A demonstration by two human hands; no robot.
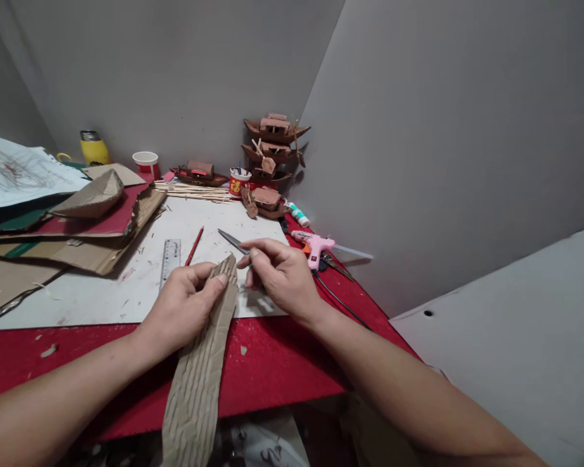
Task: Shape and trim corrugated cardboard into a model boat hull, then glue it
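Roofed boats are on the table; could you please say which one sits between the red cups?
The leftmost roofed boat, just behind the thin sticks; the other roofed boats cluster farther right.

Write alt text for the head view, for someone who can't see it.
A person's left hand grips a long cardboard strip while the right hand holds a pointed metal tool over a red-covered table. Brown model boats sit behind.

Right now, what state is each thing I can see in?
Left hand: closed on the cardboard strip
Cardboard strip: ridged, slanting downward
Right hand: holding a pointed tool
Ruler: flat
Red pencil: lying down
Pink glue gun: glue stick protruding
Lettered cup: upright, holding things
Yellow container: upright
Cardboard sheets: piled
Corner model boats: stacked
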